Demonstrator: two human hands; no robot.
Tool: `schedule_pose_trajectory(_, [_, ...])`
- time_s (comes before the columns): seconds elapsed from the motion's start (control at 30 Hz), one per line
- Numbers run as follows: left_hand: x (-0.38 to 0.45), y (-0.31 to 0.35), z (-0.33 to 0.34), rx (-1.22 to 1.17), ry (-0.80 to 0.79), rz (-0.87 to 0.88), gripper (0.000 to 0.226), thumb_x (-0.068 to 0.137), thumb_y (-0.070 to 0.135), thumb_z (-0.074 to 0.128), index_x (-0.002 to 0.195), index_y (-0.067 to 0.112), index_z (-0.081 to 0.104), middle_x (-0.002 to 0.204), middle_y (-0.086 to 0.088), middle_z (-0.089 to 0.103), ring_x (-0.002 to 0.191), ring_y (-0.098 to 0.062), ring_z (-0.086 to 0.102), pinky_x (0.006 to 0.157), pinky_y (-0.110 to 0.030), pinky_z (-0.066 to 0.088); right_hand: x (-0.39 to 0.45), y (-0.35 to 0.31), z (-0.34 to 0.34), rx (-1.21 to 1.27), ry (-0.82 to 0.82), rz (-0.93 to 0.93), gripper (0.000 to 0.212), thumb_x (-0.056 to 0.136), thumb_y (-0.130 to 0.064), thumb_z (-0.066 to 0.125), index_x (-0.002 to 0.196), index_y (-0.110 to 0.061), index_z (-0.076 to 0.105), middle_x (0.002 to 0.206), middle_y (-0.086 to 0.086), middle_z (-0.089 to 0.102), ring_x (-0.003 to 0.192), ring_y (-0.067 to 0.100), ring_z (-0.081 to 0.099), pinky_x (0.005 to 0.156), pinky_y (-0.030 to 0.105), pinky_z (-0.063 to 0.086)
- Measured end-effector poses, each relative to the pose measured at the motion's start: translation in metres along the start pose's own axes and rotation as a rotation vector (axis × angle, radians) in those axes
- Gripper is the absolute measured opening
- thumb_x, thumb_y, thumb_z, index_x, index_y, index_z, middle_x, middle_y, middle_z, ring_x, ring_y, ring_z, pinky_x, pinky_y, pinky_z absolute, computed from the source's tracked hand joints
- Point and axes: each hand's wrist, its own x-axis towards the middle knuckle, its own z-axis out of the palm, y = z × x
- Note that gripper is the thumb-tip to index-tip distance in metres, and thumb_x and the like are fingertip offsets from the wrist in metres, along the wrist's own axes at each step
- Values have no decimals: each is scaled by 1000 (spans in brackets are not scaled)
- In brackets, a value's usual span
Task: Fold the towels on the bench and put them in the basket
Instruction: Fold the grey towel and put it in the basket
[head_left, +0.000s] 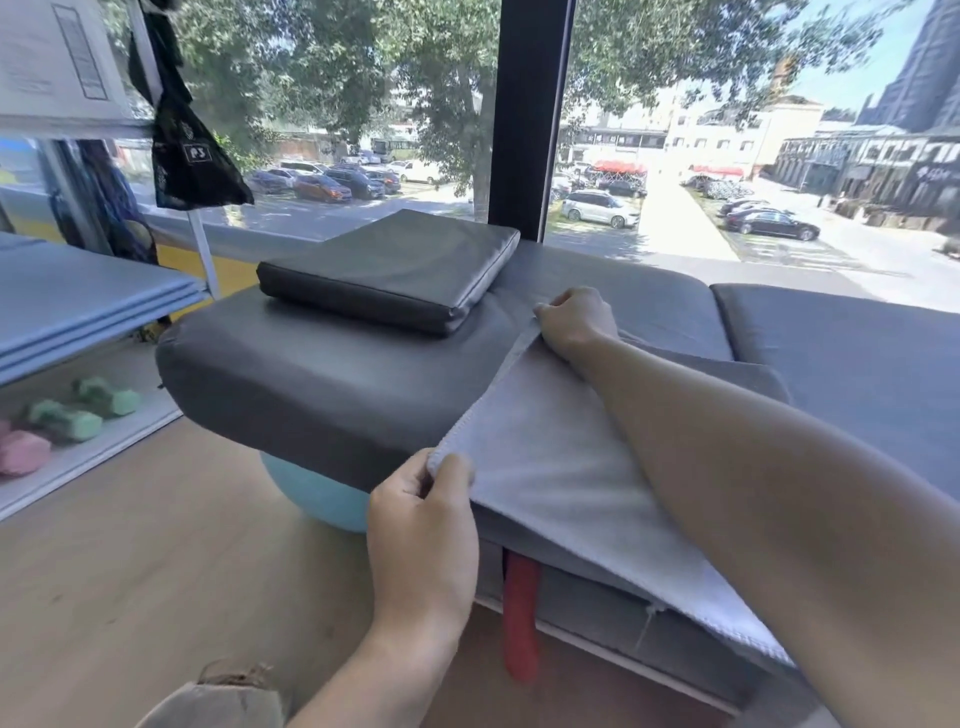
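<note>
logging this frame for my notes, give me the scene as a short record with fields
towel: light grey towel spread on the bench, near edge hanging over the front
left hand: left hand pinches the near corner
right hand: right hand grips the far corner
cushion: dark cushion on the bench, beside the towel
basket: not in view
under bench: blue ball, red roller

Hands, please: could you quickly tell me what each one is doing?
Left hand: pinches the near corner of the grey towel.
Right hand: grips its far corner.

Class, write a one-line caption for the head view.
Both hands pinch corners of a grey towel on the bench.
</note>
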Motion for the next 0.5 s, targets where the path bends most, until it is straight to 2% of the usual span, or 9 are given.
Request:
schedule_pose_trajectory(0.1, [-1, -4, -3, -59, 17, -115, 36, 86, 6, 56, 65, 7, 26, 74, -12, 18, 69, -21, 18, 60, -34, 17, -2, -1, 6, -78, 40, -39, 23, 87, -40, 63, 98, -22, 73, 109, 2, 71, 103, 27, 65, 85, 34, 51])
schedule_pose_trajectory(0.2, [-5, -5, -7, -72, 10, -215, 41, 82, 3, 61, 63, 15, 27, 64, -1, 20, 59, -12, 17, 62, -36, 15, -3, -2, 8, -61, 84, -90, 22, 88, -44, 67, 97, -25, 72, 108, -2, 72, 103, 22, 65, 82, 31, 49])
schedule_pose_trajectory(0.3, [-2, -7, -9, -50, 3, -233, 41, 79, 2, 65, 60, 18, 33, 56, 6, 27, 51, -7, 23, 61, -35, 17, -3, 0, 9, -46, 91, -126, 22, 88, -45, 68, 96, -25, 72, 105, -3, 72, 101, 20, 64, 80, 30, 46])
schedule_pose_trajectory(0.4, [0, -12, -11, -78, -15, -280, 35, 80, 9, 69, 64, 17, 39, 69, -3, 29, 67, -14, 27, 64, -34, 19, -4, -1, 8, -69, 72, -156, 21, 89, -45, 69, 95, -25, 72, 103, -3, 72, 98, 20, 64, 79, 31, 47])
schedule_pose_trajectory(0.5, [-1, -14, -12, -150, -19, -334, 37, 82, 33, 76, 74, 14, 45, 77, -1, 40, 76, -20, 36, 68, -33, 27, 0, -7, 6, -56, 34, -168, 20, 87, -44, 72, 88, -24, 71, 91, -2, 74, 89, 20, 69, 81, 34, 56])
